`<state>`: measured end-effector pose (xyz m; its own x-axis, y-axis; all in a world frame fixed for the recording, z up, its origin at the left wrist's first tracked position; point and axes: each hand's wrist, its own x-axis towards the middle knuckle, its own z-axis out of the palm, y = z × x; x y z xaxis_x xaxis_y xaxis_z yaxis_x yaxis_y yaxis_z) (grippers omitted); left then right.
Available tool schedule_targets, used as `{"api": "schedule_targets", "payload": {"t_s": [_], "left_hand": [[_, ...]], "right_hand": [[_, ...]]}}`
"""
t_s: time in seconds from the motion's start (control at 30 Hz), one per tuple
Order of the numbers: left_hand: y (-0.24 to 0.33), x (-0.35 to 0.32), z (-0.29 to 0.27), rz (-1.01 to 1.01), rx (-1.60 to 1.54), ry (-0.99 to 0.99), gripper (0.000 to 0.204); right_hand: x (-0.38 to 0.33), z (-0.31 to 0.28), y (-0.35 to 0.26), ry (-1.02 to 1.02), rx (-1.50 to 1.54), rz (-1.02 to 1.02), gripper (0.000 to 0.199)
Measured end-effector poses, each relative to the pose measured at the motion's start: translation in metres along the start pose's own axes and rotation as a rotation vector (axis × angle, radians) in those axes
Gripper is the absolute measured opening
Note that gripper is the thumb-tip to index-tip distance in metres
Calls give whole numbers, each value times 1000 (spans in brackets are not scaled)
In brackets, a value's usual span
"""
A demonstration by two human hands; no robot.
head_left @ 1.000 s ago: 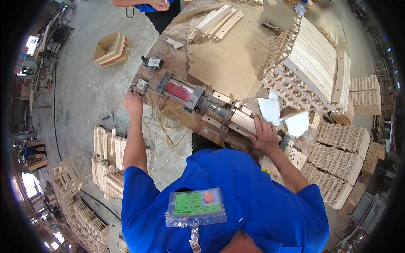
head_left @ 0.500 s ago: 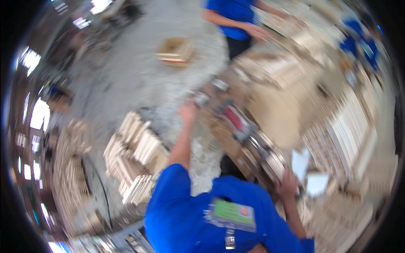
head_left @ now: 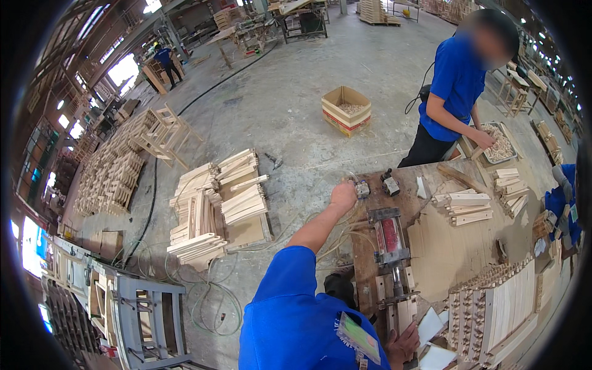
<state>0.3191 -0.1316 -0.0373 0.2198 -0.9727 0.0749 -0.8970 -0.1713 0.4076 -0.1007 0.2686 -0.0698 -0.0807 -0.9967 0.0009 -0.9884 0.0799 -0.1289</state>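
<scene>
My left hand (head_left: 343,194) reaches out to the far left edge of the workbench, its fingers closed at a small metal air valve (head_left: 362,190); the fingertips are partly hidden. Just right of it, a pneumatic cylinder (head_left: 389,236) with a red barrel is mounted on the bench, its rod pointing toward me. At the near end of this clamp lies a pale wooden piece (head_left: 405,314). My right hand (head_left: 404,343) grips the near end of that piece, fingers bent over it.
Stacked wooden parts (head_left: 493,314) fill the bench's right side, with white sheets (head_left: 431,327) beside them. Loose slats (head_left: 465,206) lie farther back. A co-worker (head_left: 453,92) handles small pieces in a tray (head_left: 498,145). Slat piles (head_left: 216,209), hoses and a cardboard box (head_left: 346,111) occupy the floor.
My view has swung and the picture is sharper, so more of the floor and hall shows. My left hand stays at the valve, my right hand at the wooden piece.
</scene>
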Motion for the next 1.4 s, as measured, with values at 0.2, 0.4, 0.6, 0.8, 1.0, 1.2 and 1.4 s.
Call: {"api": "schedule_targets", "payload": {"t_s": [0.2, 0.4, 0.6, 0.8, 1.0, 1.2, 1.4], "left_hand": [[-2, -2, 0, -52, -166, 86, 36], [-10, -10, -2, -98, -391, 156, 42], [-9, -14, -8, -148, -349, 101, 43], [-12, -18, -10, -131, -333, 69, 44], [-20, -7, -1, 381, 300, 129, 27], [-6, -5, 9, 78, -158, 198, 37], [13, -15, -3, 156, -183, 202, 38]], "right_hand": [[3, -4, -2, 12, 59, -19, 87], [10, -25, 9, -133, 215, 21, 77], [21, -38, 15, -173, 175, -26, 48], [20, -46, 19, -309, 123, 2, 49], [13, -55, 20, -89, 97, 91, 56], [43, -143, -12, 241, 304, 126, 51], [49, -181, -24, 470, 361, 175, 52]]}}
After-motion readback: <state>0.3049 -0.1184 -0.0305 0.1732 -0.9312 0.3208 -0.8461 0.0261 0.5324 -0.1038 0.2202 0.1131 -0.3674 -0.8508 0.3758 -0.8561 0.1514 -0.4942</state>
